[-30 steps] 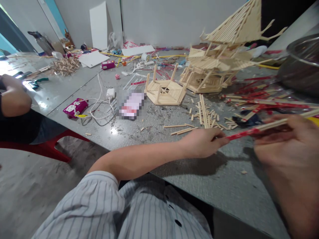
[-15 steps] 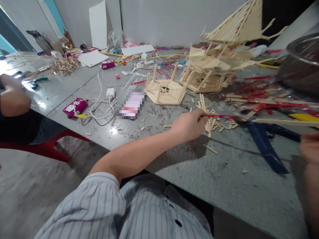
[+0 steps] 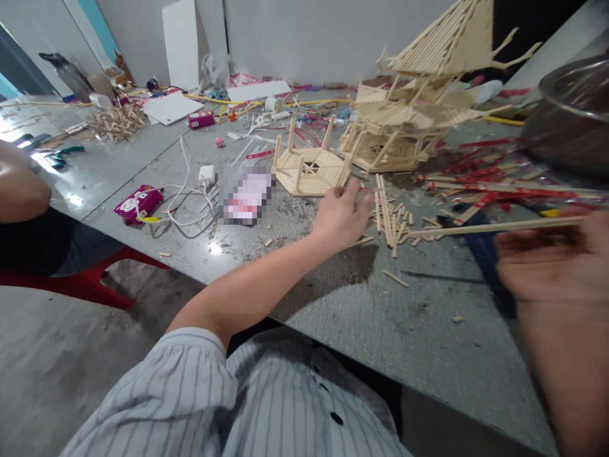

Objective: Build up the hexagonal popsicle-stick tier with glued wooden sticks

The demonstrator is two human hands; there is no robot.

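Observation:
My left hand [image 3: 341, 214] rests on the grey table [image 3: 428, 330] beside a hexagonal wooden stick base [image 3: 309, 172]. Its fingers are curled, with a scrap of red wrapper [image 3: 363, 189] showing at the fingertips. Just to its right lies a pile of short cut sticks [image 3: 394, 219]. My right hand [image 3: 547, 266] is blurred at the right edge. It is closed round a long bare wooden chopstick [image 3: 495, 227] that points left over the table.
A tall stick pagoda model [image 3: 419, 95] stands behind the base. Red-wrapped chopsticks [image 3: 499, 187] and a metal bowl [image 3: 571, 114] lie at the right. A phone [image 3: 247, 193], charger cable [image 3: 190, 203] and pink packet [image 3: 137, 203] lie at the left. Another person's arm [image 3: 19, 190] is at the far left.
My left hand pulled the red wrapper off the chopstick and moved left and away, toward the hexagonal base. My right hand now holds the chopstick bare.

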